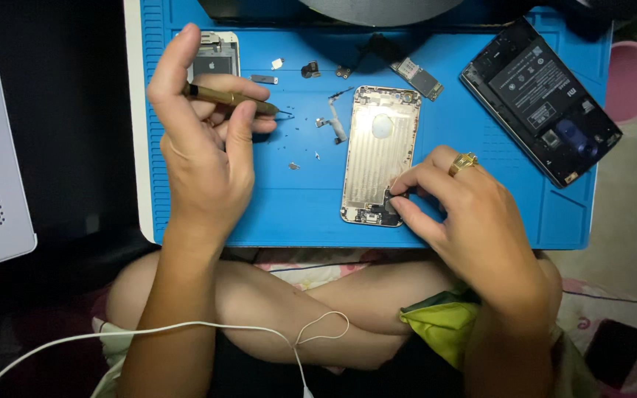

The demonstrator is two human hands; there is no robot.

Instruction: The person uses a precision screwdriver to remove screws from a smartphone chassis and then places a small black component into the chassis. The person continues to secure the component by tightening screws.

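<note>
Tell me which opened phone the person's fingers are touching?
The gold metal phone shell in the middle of the blue mat; the right hand pinches its bottom end. The black opened phone lies untouched.

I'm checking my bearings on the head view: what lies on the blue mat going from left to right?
Left hand holding a slim brass-coloured screwdriver → scattered tiny screws and small metal parts → gold metal phone back shell → right hand with a gold ring, fingertips at the shell's lower end → opened black phone with exposed battery.
</note>
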